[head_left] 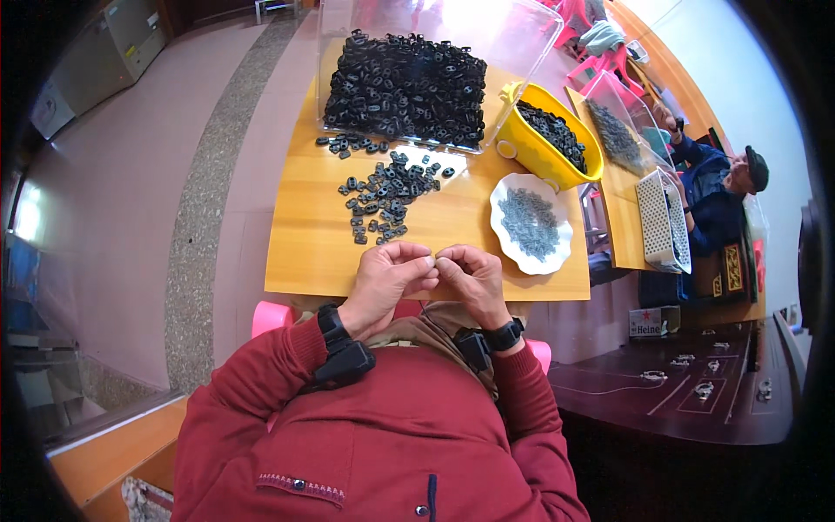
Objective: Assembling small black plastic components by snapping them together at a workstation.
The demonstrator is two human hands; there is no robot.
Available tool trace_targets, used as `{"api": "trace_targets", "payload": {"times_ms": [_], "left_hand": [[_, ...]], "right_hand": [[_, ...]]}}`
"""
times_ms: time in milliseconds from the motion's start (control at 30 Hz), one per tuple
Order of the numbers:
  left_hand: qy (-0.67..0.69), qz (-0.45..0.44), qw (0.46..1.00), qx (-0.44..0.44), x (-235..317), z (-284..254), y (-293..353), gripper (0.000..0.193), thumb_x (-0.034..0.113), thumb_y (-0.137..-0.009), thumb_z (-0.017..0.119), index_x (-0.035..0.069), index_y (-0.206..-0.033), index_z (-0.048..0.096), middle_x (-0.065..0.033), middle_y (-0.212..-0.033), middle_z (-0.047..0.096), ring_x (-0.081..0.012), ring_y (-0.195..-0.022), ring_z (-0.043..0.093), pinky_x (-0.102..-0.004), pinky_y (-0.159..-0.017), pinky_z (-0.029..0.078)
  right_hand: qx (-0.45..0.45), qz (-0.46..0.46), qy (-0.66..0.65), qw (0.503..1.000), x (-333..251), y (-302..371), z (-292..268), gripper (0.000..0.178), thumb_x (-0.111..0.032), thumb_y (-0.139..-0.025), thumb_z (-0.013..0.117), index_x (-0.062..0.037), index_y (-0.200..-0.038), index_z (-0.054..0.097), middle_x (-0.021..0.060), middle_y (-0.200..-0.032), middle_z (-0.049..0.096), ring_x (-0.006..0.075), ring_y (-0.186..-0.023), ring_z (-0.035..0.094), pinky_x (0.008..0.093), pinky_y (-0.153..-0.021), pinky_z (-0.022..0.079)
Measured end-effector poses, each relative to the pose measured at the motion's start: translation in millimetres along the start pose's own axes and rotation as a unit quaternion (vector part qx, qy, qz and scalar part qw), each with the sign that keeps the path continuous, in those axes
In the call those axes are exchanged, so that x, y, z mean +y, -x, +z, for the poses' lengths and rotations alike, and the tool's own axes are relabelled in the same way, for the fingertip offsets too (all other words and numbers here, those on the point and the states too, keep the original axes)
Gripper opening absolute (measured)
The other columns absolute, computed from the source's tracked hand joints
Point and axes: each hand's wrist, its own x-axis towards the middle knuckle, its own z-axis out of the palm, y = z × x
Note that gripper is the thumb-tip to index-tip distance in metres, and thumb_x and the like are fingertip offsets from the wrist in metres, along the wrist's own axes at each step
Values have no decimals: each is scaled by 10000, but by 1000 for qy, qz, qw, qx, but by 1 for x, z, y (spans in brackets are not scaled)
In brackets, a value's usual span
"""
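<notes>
My left hand (390, 280) and my right hand (472, 277) meet over the near edge of the wooden table. Thumb and fingers of each are pinched, the tips almost touching; whatever lies between them is too small to make out. Just beyond is a loose heap of small black plastic pieces with holes (385, 198), resembling cord locks. To the right of my right hand stands a white scalloped dish (502, 247) with many tiny grey pieces (531, 224), too fine to identify.
A clear plastic bin (539, 43) of black pieces stands at the table's (300, 252) far side. Beside it sits a yellow basket (557, 176) of similar pieces. At a second table on the right, a person (718, 187) works near a white perforated basket (664, 222).
</notes>
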Motion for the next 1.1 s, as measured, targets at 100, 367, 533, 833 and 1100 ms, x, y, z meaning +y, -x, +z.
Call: {"api": "trace_targets", "payload": {"times_ms": [100,367,533,833,1100], "left_hand": [[3,1,1000,5,-1,0,0,132,32,-894,605,-8,-1017,577,-85,-927,648,-131,-799,646,-250,-744,563],[15,-7,1000,6,-1,-1,-1,185,29,-896,599,-34,-1067,571,-99,-949,646,-145,-826,654,-258,-767,567],[10,-10,1000,8,1,0,-1,183,23,-893,599,-40,-1062,571,-107,-956,645,-148,-825,654,-261,-768,568],[3,-8,1000,15,-2,-1,-2,160,30,-887,613,-24,-1034,584,-97,-930,652,-144,-803,654,-262,-754,568],[-15,-10,1000,20,-2,0,0,152,35,-879,627,-20,-1016,592,-90,-896,655,-136,-768,652,-259,-724,565]], "right_hand": [[-4,7,-30,1000,-2,1,0,116,-68,-903,613,29,-956,648,8,-835,653,46,-746,573,191,-661,478],[19,14,-60,998,6,0,-2,126,-81,-911,612,25,-967,648,8,-836,651,53,-744,576,195,-669,483],[20,6,-47,999,5,0,0,122,-81,-907,616,24,-960,650,2,-828,649,49,-736,573,191,-665,481],[17,-15,-4,1000,3,-1,1,104,-70,-900,618,23,-928,654,-7,-808,644,40,-731,566,189,-648,476],[9,-15,21,1000,5,0,-1,89,-60,-898,613,22,-901,646,-15,-791,632,39,-718,542,193,-639,460]]}}
